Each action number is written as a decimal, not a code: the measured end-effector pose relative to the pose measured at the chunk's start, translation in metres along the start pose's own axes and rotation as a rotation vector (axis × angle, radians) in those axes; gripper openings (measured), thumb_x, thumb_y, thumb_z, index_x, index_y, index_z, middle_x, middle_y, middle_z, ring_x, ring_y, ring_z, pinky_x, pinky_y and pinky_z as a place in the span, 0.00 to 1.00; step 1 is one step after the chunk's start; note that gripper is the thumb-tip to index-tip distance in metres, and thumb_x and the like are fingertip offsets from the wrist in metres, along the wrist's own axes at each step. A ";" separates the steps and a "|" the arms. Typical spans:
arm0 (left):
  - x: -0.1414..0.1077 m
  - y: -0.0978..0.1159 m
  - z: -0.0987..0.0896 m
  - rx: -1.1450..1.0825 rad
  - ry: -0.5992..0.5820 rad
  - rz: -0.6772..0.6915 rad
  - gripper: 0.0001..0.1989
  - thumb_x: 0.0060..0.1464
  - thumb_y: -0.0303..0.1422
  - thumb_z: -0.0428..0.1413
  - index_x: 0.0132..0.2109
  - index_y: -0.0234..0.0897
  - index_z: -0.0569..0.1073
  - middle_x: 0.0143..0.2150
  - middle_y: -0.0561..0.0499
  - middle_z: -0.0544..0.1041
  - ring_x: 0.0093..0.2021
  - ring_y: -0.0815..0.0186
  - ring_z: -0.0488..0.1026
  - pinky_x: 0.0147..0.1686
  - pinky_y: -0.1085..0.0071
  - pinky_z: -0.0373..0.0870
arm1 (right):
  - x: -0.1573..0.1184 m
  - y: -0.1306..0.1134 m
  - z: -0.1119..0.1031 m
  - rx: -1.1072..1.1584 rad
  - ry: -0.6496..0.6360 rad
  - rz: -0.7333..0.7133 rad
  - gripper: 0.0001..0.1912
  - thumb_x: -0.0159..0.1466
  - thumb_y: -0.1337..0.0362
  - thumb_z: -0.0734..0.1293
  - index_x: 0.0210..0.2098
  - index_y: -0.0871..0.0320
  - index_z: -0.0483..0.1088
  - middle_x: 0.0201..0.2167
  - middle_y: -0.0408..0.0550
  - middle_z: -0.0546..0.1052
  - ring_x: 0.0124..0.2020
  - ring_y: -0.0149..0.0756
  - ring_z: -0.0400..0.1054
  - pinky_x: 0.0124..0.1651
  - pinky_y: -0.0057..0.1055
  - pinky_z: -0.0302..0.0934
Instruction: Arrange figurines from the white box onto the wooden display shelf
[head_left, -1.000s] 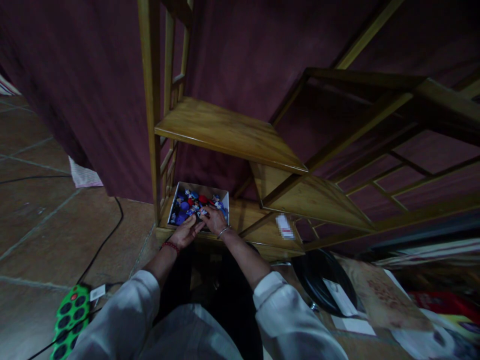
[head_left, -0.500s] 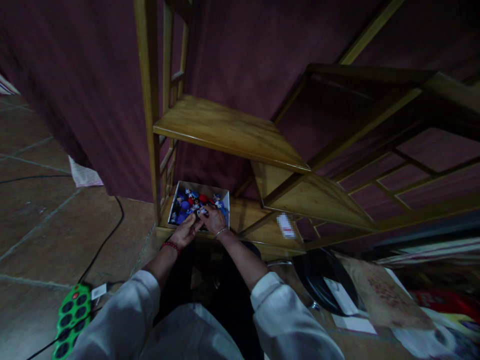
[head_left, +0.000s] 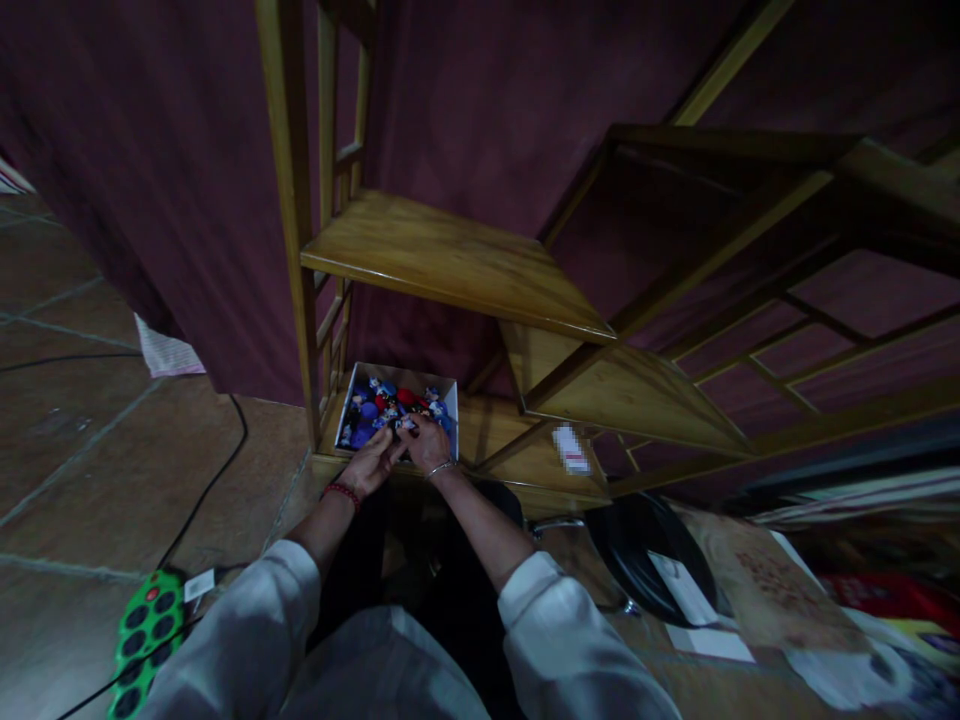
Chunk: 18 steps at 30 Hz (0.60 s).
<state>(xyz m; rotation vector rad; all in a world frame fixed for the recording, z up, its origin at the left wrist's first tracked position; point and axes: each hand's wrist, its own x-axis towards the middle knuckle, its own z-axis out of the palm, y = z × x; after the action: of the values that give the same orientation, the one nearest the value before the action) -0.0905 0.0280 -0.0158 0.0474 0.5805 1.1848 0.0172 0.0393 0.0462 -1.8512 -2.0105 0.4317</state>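
Dim overall; the wooden shelf board (head_left: 450, 262) catches a faint sheen. To its lower left, floor tiles (head_left: 45, 655) gleam palely; to its lower right, a white item (head_left: 571, 450) is pixelated, a plastic bag (head_left: 844, 682) blurred.

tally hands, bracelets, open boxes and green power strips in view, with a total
Hands: 2 (left hand, right hand)
Bracelets: 2 (red bracelet, silver bracelet)
Open box: 1
Green power strip: 1
Total: 6
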 end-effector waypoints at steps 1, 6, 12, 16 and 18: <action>0.000 0.000 0.000 -0.001 -0.001 -0.001 0.05 0.49 0.21 0.52 0.33 0.34 0.70 0.33 0.53 0.75 0.39 0.70 0.72 0.50 0.67 0.63 | 0.000 0.000 0.000 0.004 0.001 0.005 0.11 0.56 0.61 0.62 0.40 0.50 0.69 0.34 0.42 0.76 0.33 0.31 0.68 0.34 0.24 0.58; 0.002 0.000 -0.001 0.000 -0.003 -0.007 0.05 0.49 0.21 0.53 0.33 0.34 0.71 0.32 0.52 0.75 0.40 0.70 0.72 0.50 0.68 0.64 | -0.001 0.001 0.002 -0.009 0.016 0.031 0.12 0.56 0.59 0.62 0.40 0.51 0.69 0.36 0.43 0.75 0.34 0.32 0.68 0.35 0.25 0.58; 0.003 0.000 -0.003 -0.008 0.007 -0.011 0.03 0.49 0.23 0.53 0.31 0.33 0.71 0.33 0.52 0.75 0.40 0.70 0.72 0.49 0.68 0.64 | 0.002 0.002 0.004 -0.068 0.021 -0.022 0.13 0.57 0.59 0.61 0.41 0.51 0.69 0.38 0.44 0.74 0.36 0.33 0.68 0.35 0.26 0.58; 0.003 -0.002 -0.004 0.011 0.007 -0.009 0.03 0.49 0.23 0.53 0.30 0.33 0.70 0.32 0.52 0.75 0.38 0.70 0.73 0.48 0.68 0.65 | 0.002 0.004 0.003 -0.071 0.009 -0.070 0.11 0.57 0.61 0.61 0.39 0.51 0.69 0.38 0.44 0.74 0.38 0.32 0.67 0.37 0.25 0.57; 0.003 -0.002 -0.004 0.019 0.001 -0.017 0.04 0.49 0.23 0.53 0.30 0.33 0.70 0.32 0.52 0.75 0.38 0.70 0.73 0.48 0.68 0.66 | 0.001 0.006 0.002 -0.074 -0.007 -0.077 0.11 0.56 0.62 0.61 0.39 0.51 0.69 0.38 0.43 0.74 0.38 0.32 0.66 0.38 0.24 0.57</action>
<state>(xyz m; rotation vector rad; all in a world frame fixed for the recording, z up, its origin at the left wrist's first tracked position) -0.0898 0.0290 -0.0210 0.0582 0.5925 1.1629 0.0211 0.0413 0.0420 -1.8102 -2.1205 0.3472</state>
